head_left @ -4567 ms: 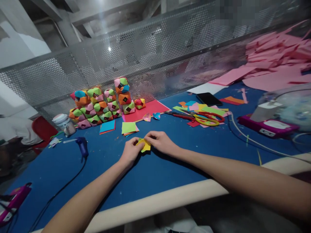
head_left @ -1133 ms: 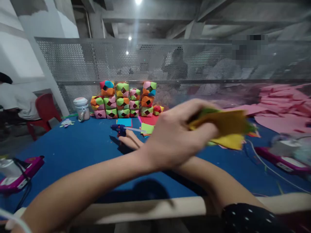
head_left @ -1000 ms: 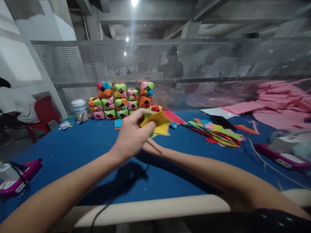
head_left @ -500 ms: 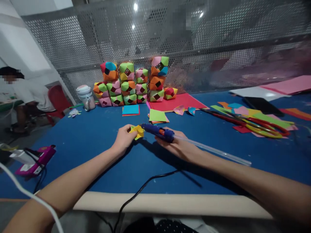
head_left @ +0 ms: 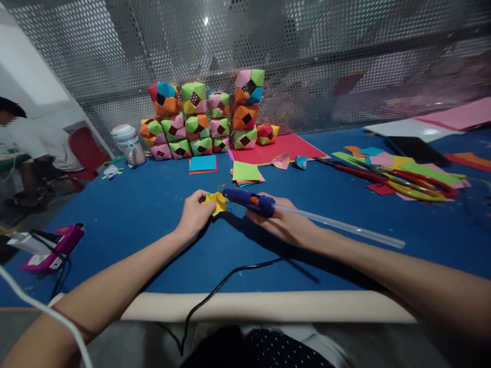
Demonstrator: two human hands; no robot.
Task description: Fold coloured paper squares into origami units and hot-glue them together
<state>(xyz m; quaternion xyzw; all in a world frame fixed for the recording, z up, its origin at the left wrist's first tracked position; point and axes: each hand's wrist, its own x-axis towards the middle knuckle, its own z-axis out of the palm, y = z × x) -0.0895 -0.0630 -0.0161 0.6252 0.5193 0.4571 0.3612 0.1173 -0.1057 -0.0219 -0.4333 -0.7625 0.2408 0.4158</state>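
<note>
Between the thumb and fingers of my left hand (head_left: pixel 195 213) is a small folded paper piece (head_left: pixel 218 203), yellow with some green at its edges. My right hand (head_left: pixel 282 220) is wrapped around a blue glue gun (head_left: pixel 243 197) with an orange trigger. The gun's nozzle points left, right by the folded paper; whether they touch I cannot tell. A long clear glue stick (head_left: pixel 345 227) sticks out of the gun's back end toward the right. Below my right hand a black cord (head_left: pixel 233 271) runs across the table and over its front edge.
Stacked folded-paper blocks (head_left: pixel 197 120) stand at the back beside a white cup (head_left: pixel 128 145). Paper squares (head_left: pixel 245 171) and a blue-topped pile (head_left: pixel 203 163) lie ahead. At right are scissors (head_left: pixel 418 191), paper scraps and a dark phone (head_left: pixel 416 151). A purple power strip (head_left: pixel 57 248) sits left; a person sits beyond.
The camera view has shifted, so the background items sit higher in the picture. Both hands keep their grips, with the nozzle still beside the folded paper.
</note>
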